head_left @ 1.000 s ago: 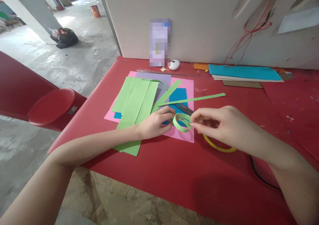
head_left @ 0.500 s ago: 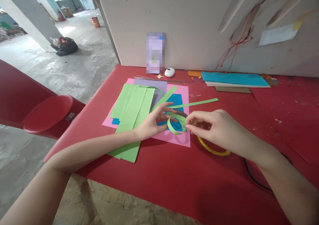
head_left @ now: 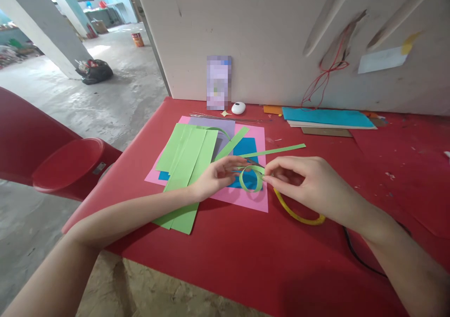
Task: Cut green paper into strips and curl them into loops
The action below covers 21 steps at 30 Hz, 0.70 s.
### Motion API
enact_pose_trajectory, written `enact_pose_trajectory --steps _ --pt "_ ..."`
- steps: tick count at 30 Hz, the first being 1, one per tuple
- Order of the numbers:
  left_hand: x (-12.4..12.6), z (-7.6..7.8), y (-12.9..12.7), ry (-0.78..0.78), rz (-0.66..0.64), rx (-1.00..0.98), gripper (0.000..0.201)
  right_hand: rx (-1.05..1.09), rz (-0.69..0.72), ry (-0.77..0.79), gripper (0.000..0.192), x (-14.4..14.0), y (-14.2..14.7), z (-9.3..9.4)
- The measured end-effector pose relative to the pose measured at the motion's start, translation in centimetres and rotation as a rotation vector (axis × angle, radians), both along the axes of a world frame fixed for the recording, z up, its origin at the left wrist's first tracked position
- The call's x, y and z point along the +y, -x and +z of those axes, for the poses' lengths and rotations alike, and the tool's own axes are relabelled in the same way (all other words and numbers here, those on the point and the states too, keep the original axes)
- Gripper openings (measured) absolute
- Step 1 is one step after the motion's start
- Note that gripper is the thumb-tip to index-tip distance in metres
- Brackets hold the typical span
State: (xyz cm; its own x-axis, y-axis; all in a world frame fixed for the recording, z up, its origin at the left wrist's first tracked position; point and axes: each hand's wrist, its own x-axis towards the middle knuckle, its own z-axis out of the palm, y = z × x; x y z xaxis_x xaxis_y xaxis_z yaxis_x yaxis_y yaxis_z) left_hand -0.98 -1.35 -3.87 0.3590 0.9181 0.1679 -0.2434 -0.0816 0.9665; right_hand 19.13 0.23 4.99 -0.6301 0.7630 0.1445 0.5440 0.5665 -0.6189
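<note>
My right hand [head_left: 302,179] pinches the end of a narrow green paper strip curled into a loop [head_left: 242,182], held above the stacked sheets. Just left of the loop is my left hand [head_left: 220,176], its fingers stretched out towards the strip and the thumb apart; whether the fingertips touch it I cannot tell. Below lie wide green paper pieces [head_left: 186,162], a blue sheet [head_left: 246,144], a purple sheet [head_left: 225,126] and a pink sheet [head_left: 259,200]. Beneath my right hand shows a yellow curved handle [head_left: 298,216], with a dark blade-like part near the loop.
Two loose green strips [head_left: 281,150] lie behind my hands. A white oval object [head_left: 238,107] and a blurred upright purple item [head_left: 218,83] stand by the wall. Blue foam-like sheets [head_left: 330,117] lie at the back right of the red table [head_left: 225,256]. A red chair [head_left: 66,167] stands left.
My left fingers have drawn closer together and lower, slightly left of the loop. The loop has shifted slightly right, still pinched by my right hand. The view has tilted a little.
</note>
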Motion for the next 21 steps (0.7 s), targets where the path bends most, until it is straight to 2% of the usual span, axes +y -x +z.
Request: enact_pose_trajectory --steps 3,7,11,16,21 --pt "-0.09 0.0 -0.07 -0.043 -0.006 -0.012 0.043 0.045 0.023 -0.065 0.012 0.01 -0.04 0.04" --pt "-0.4 0.24 -0.26 -0.101 0.018 0.053 0.045 0.036 0.024 -0.058 0.011 0.03 -0.19 0.13" --pt "-0.6 0.44 -0.34 -0.088 0.045 0.12 0.039 0.005 -0.007 -0.04 0.012 0.12 -0.16 0.17" --pt "-0.64 0.55 -0.23 -0.001 0.115 0.177 0.022 -0.005 -0.015 -0.02 0.013 0.16 -0.08 0.03" --pt "-0.6 0.56 -0.21 0.005 0.119 0.197 0.019 0.007 -0.009 -0.007 0.012 0.05 -0.19 -0.05"
